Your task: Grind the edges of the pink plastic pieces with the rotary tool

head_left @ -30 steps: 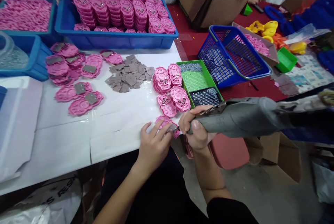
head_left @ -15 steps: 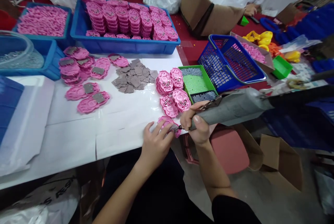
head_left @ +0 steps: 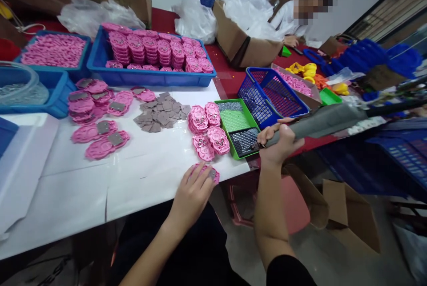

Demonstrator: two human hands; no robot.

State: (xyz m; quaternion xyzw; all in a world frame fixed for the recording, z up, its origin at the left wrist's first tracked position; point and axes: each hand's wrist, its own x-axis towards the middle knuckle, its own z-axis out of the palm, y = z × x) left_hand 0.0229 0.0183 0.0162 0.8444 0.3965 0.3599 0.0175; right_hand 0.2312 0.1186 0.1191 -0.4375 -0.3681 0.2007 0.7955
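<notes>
My right hand [head_left: 278, 141] is wrapped round a grey electric screwdriver [head_left: 320, 123]. Its tip points left, over the black perforated screw plate [head_left: 244, 141] in the green tray [head_left: 237, 156]; whether it touches a screw is too small to tell. My left hand [head_left: 193, 190] holds a pink plastic part [head_left: 213, 175] at the table's front edge, its fingers covering much of it. A grey metal plate [head_left: 212, 173] shows on that part. Just behind it stand stacked pink parts [head_left: 203, 146] with shiny round metal pieces.
A heap of grey plates [head_left: 162, 112] and pink parts with plates [head_left: 106, 143] lie leftward. Behind are a blue bin [head_left: 150, 78] of stacked pink parts and a blue basket [head_left: 267, 94]. A person [head_left: 290, 19] sits at the far right; a pink stool [head_left: 293, 206] stands below.
My right hand has carried the screwdriver from the pink part up and right to the green tray. My left hand stays on the part. The camera view has tilted up.
</notes>
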